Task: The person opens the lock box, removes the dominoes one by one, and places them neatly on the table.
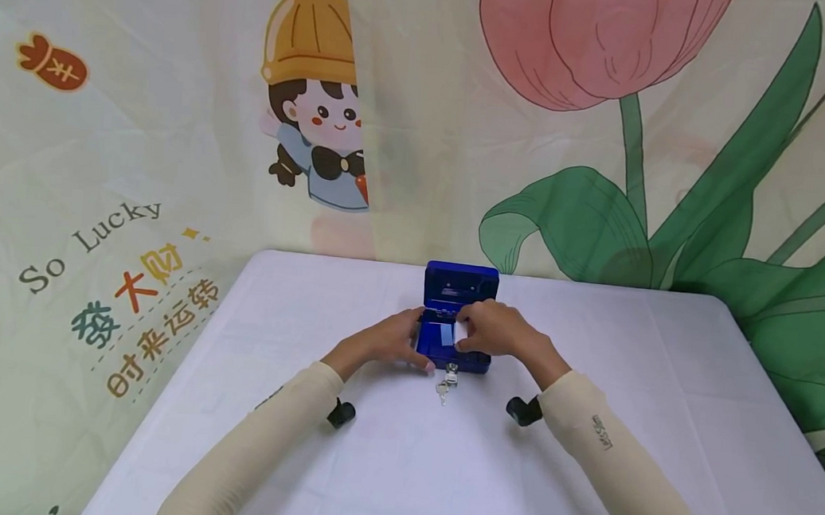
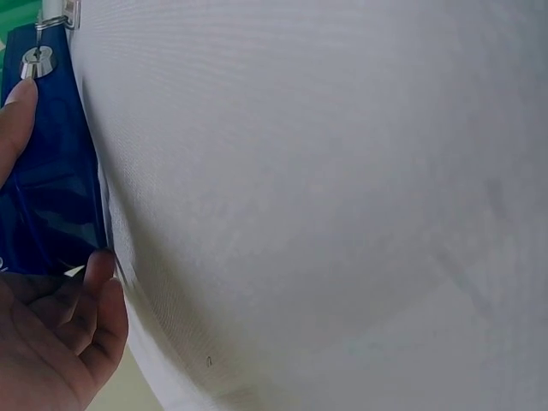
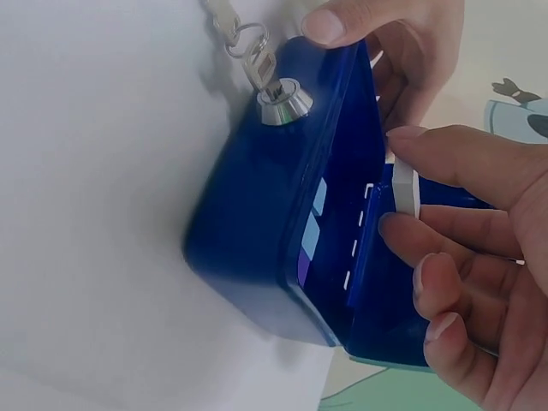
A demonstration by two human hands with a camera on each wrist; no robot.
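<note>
A blue metal cash box [image 1: 473, 364] stands on the table with its lid [image 1: 461, 283] raised at the back. My left hand [image 1: 394, 339] grips its left end, thumb on the front wall near the round silver lock [image 3: 285, 104], fingers at the side. In the lock sits a key [image 3: 261, 67], and a ring with a second key [image 1: 442, 390] hangs from it. Between thumb and forefinger my right hand [image 1: 497, 329] pinches a small white slab [image 3: 406, 186] over the open box. Pale blue and purple patches [image 3: 310, 235] show inside the box; the fingers partly cover the slab.
A white cloth covers the table [image 1: 398, 464]. Behind it hangs a printed curtain [image 1: 421, 130] with a tulip and a cartoon figure. Black wrist cameras [image 1: 524, 411] stick out below both forearms.
</note>
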